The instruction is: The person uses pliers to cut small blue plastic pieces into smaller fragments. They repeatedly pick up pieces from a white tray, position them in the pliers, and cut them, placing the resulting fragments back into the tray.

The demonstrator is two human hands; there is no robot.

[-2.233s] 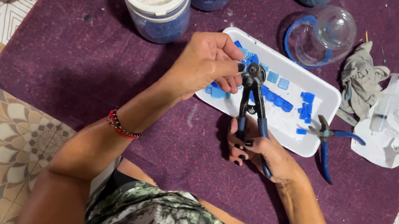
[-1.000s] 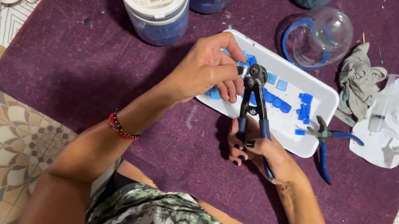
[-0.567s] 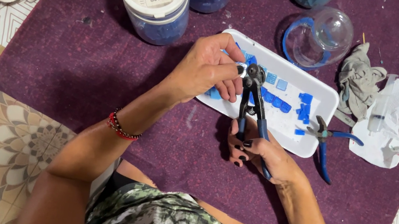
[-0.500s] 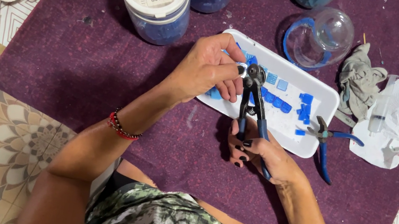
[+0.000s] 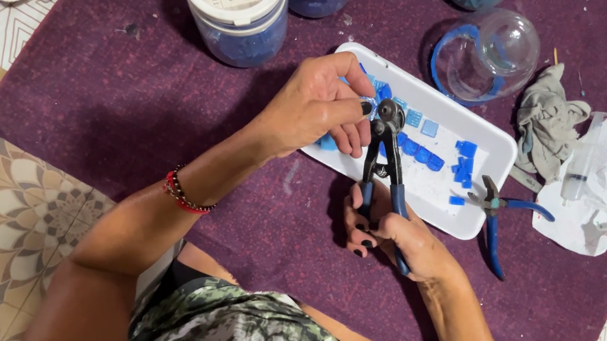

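Right hand (image 5: 390, 237) clamped on nippers (image 5: 387, 155), frame centre. Left hand (image 5: 317, 108) pinching at nipper head, piece hidden. White tray (image 5: 474, 222) with blue tiles (image 5: 465, 151) beneath.

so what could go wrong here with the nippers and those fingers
The left hand has its fingertips right at the head of the nippers, which the right hand grips; a squeeze might pinch them. Chips could also fly past the white tray onto the purple mat.
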